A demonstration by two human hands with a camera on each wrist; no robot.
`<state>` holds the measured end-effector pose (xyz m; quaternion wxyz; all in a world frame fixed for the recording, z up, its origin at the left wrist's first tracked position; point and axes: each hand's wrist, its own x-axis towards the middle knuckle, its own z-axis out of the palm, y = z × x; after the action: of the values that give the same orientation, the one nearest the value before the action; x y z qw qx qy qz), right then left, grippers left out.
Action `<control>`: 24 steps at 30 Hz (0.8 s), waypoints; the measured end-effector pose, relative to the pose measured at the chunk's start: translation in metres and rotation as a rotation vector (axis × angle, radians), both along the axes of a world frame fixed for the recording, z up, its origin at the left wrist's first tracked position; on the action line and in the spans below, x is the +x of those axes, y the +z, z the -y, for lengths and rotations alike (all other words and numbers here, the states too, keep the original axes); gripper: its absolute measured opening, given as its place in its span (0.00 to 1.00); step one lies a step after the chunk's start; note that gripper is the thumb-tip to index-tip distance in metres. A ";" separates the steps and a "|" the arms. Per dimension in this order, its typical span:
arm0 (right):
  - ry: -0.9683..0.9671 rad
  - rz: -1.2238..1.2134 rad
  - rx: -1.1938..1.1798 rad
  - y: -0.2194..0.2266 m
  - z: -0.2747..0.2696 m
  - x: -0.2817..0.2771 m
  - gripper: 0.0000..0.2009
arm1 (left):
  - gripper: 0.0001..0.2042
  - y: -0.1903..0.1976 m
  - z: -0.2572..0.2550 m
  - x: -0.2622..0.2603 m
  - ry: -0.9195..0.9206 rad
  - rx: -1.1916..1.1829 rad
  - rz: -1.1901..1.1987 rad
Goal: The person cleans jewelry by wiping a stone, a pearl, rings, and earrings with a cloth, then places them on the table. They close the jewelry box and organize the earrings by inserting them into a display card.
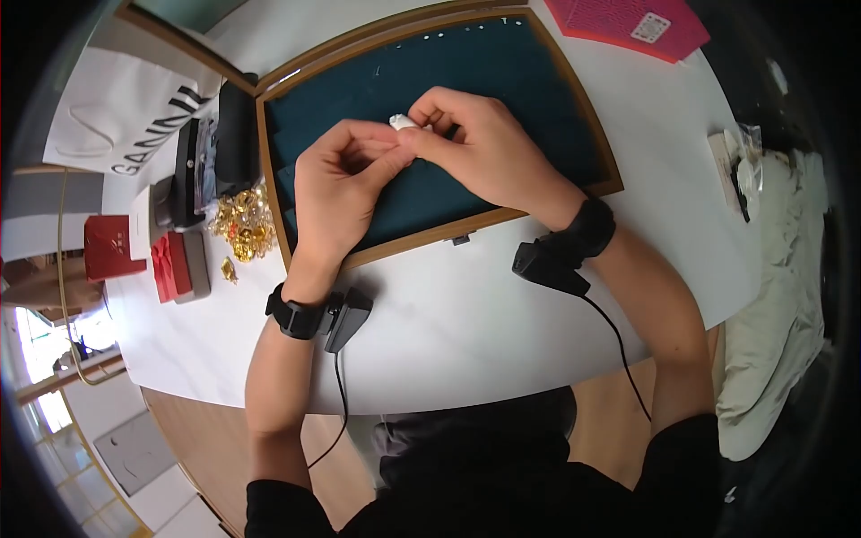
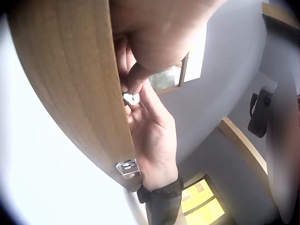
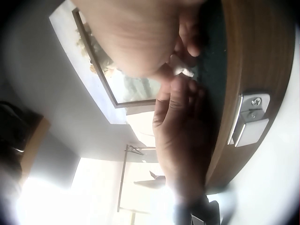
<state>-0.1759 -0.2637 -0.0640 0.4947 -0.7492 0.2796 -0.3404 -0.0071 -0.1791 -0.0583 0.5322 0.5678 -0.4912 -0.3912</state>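
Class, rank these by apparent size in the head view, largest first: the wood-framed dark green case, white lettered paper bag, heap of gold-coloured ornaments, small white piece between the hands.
1. Wood-framed case
2. Paper bag
3. Gold-coloured heap
4. White piece

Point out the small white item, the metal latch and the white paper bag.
Small white item [image 1: 401, 121]: head view, exposed middle.
Metal latch [image 3: 252, 133]: right wrist view, lower block.
White paper bag [image 1: 112, 94]: head view, lettered side.

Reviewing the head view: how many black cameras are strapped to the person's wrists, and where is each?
2. The left wrist camera and the right wrist camera lie on either side of the case's metal latch. Neither is hidden.
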 end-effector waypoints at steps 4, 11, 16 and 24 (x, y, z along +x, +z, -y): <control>0.045 -0.061 -0.011 0.002 0.001 -0.002 0.13 | 0.08 -0.001 -0.001 0.000 -0.010 -0.043 0.011; 0.011 -0.114 -0.148 0.002 -0.002 0.001 0.13 | 0.08 -0.007 0.000 0.000 0.026 -0.133 0.105; -0.011 -0.136 -0.137 0.003 -0.004 0.000 0.13 | 0.05 -0.004 0.001 0.004 0.013 -0.113 0.250; -0.116 -0.018 0.074 -0.002 0.001 0.001 0.13 | 0.06 -0.006 0.001 0.003 -0.009 -0.066 0.013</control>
<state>-0.1745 -0.2647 -0.0664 0.4989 -0.7160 0.3392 -0.3512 -0.0036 -0.1804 -0.0640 0.5456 0.5503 -0.5100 -0.3734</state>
